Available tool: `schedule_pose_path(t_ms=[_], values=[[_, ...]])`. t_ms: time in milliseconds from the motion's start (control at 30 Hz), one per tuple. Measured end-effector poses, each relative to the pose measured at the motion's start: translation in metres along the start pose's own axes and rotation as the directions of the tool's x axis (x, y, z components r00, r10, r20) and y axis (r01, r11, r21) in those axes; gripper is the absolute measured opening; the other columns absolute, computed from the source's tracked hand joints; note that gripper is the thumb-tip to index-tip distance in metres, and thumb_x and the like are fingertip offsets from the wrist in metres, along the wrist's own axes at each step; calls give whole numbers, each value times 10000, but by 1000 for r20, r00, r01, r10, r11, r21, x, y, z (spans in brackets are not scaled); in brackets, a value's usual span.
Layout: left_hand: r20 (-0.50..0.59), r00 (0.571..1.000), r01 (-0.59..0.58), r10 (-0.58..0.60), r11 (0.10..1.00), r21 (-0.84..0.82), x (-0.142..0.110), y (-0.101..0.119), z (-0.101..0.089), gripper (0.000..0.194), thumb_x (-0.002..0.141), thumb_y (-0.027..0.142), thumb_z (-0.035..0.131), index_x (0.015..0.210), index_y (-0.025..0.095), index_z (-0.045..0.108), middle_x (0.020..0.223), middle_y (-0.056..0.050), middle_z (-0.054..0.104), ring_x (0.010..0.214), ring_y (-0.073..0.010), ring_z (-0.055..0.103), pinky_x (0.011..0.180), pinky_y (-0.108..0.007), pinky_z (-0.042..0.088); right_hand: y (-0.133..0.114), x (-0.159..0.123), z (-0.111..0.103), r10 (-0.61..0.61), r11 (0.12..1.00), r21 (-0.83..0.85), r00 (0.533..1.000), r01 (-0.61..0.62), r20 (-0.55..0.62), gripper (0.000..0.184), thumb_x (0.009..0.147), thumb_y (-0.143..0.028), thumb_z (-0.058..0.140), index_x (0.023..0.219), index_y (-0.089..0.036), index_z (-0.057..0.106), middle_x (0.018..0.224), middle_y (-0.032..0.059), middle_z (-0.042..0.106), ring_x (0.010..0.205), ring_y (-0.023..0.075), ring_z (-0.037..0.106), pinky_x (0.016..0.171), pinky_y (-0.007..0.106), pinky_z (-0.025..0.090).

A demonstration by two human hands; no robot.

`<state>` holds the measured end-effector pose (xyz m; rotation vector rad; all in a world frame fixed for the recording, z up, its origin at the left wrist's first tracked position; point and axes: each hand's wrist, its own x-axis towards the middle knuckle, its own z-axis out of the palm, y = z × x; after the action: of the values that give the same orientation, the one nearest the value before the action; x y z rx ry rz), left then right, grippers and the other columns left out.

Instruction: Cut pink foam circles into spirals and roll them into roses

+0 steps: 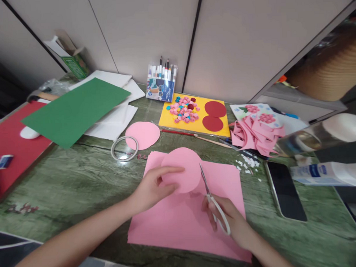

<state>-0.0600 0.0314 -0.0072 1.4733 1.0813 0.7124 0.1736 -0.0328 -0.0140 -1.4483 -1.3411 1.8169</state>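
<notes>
Nearest me, a stack of pink sheets (182,227) lies on the desk (88,184). Above it, my left hand (150,186) has its fingers closed on a round pink disc (189,164), covering its left part. My right fingers are clamped on the white-handled scissors (209,197), blades along the disc's right edge. Close on the right lie a phone (286,191) and a white bottle (324,173); farther left, a ring (113,149) overlaps another pink cut-out (145,135). Beyond, paintbrushes (206,138) stretch across toward pink scraps (254,132), crowding the right. Farther still, a yellow sheet (182,127) carries coloured bits (185,111) and two red ovals (214,116), a marker pack (161,85) standing behind. Far left lies a green sheet (76,110).
</notes>
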Motion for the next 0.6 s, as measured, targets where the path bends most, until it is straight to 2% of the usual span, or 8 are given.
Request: schedule_pose_path(t_ms=[133,367,600], values=[[-13,999,38,-38,999,31,0,1,2,364,719,186,619,1079,240,615,1152,-21,613,1071,-173,540,897,-266,431,0,-1,0,-8,1000,-8,1000,8,7,387,849,-511,404,747,-152,505,524,-54,411,451,83,426,472,220,358],[69,997,21,-26,997,78,0,4,-1,372,712,166,605,1074,251,621,1115,-13,635,993,-178,568,873,-286,443,-1,-1,-2,-57,998,1,998,57,21,369,857,-484,416,755,-144,521,516,-58,394,461,83,413,487,220,359],[52,999,3,-7,997,74,1,4,-3,399,700,127,600,1075,264,620,1114,2,638,1029,-168,556,873,-261,433,2,-1,-2,-43,999,-4,999,43,19,375,861,-486,405,760,-145,522,515,-55,409,456,83,419,484,220,362]])
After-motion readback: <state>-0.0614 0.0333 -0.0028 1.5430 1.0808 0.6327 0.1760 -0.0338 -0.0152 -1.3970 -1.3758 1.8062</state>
